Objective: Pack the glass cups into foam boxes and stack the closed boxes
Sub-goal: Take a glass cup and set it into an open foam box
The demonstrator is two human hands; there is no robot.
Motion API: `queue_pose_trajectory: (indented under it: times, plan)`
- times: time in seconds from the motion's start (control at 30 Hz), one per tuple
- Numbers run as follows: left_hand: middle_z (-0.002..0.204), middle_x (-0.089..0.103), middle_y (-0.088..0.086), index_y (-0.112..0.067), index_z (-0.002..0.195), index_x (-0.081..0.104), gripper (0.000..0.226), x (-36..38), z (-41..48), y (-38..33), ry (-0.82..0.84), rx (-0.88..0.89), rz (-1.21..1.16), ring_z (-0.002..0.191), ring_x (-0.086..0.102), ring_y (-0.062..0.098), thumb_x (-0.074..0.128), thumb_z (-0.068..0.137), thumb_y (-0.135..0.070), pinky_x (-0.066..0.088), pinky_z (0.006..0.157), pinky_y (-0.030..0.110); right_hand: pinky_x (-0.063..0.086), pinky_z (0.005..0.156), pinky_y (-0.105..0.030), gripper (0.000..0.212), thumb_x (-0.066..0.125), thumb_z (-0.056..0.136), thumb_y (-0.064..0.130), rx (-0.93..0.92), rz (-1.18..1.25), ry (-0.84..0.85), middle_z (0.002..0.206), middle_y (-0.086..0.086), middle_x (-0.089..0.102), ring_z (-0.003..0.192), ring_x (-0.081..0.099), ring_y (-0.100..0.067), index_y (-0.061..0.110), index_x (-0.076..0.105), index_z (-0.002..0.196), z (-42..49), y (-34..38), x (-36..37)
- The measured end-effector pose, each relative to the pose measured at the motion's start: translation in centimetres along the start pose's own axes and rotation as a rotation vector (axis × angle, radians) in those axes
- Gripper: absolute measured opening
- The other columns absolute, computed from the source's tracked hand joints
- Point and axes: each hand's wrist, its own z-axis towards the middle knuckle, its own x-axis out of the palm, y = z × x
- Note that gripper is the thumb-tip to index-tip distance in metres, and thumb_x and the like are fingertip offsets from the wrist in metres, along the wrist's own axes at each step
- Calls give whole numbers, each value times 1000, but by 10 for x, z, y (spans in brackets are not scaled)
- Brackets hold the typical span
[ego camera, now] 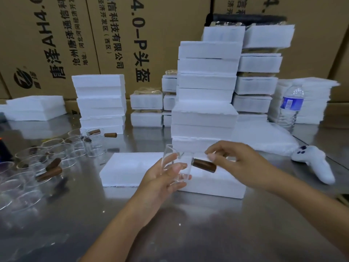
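My left hand (166, 176) grips a clear glass cup (181, 163) with a brown wooden handle (204, 166) pointing right. My right hand (232, 159) hovers at the handle, thumb and fingers pinched just above it. Under both hands lies an open white foam box (132, 169) on the metal table. Several more glass cups with wooden handles (47, 157) stand and lie at the left. A tall stack of closed foam boxes (205, 103) rises right behind the open box.
A shorter foam stack (100, 103) stands at back left, more foam boxes (258, 72) at back right. A water bottle (290, 106) and a white controller (313, 163) sit at the right. Foam sheets (35, 108) lie far left. Cardboard cartons (75, 35) form the back wall.
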Motion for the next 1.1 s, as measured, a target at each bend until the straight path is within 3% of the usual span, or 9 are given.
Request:
queue_pose_trajectory:
  times: [0.1,0.2,0.3,0.4,0.6,0.73,0.83,1.0,1.1]
  plan:
    - [100,72,2,-22,117,63,78,-2,-1,-1,-19,10,-59,94,70,28,86,48,-50,56,71,27,43,58,-10,12,59,90,28,103,65,-262,72,6,66,67,61,0,29,63,79,6,-31,-20]
    - [100,71,5,-21,113,65,87,-1,-3,-3,-15,25,-96,92,70,28,91,36,-54,58,71,30,40,54,-19,7,58,90,24,331,-28,-301,75,2,64,72,59,-13,25,63,85,16,-79,-35]
    - [101,70,6,-19,116,64,99,2,-4,-5,-15,25,-108,92,70,28,92,28,-55,58,71,30,46,73,-29,29,60,88,20,535,-82,-315,100,-5,62,89,57,-21,12,56,116,21,-120,-37]
    - [99,70,4,-20,114,64,98,3,-4,-5,-14,53,-116,88,70,27,91,27,-56,58,69,29,36,100,-40,59,58,87,16,563,-285,-344,138,-13,45,124,42,-31,10,32,140,19,-145,-35]
    - [97,70,3,-20,114,63,107,5,1,-5,-75,91,-156,77,71,26,92,18,-56,59,65,29,24,110,-47,74,51,89,16,508,-602,-302,149,-9,31,138,24,-25,18,9,150,18,-164,-25]
    - [95,70,3,-20,114,64,105,6,4,-3,-85,94,-183,73,70,26,93,19,-53,59,64,30,13,112,-45,62,43,94,17,443,-730,-295,141,-3,43,140,20,-20,22,13,149,29,-169,-24]
    - [96,71,3,-19,117,64,85,4,6,-2,-76,96,-190,73,70,26,90,40,-45,59,62,30,16,110,-44,55,43,96,24,433,-787,-327,127,-1,54,131,32,-21,27,21,146,34,-173,-24]
    - [97,72,3,-22,109,67,89,3,8,1,-64,96,-165,71,70,26,92,29,-50,59,60,30,20,108,-43,44,44,95,32,461,-930,-333,120,-2,55,122,38,-23,35,38,139,41,-177,-25]
    - [98,70,3,-20,116,63,58,-1,9,5,-54,114,-174,72,70,25,74,63,-40,59,62,30,21,105,-41,34,45,95,34,474,-984,-349,119,-1,54,119,39,-22,35,51,128,43,-180,-24]
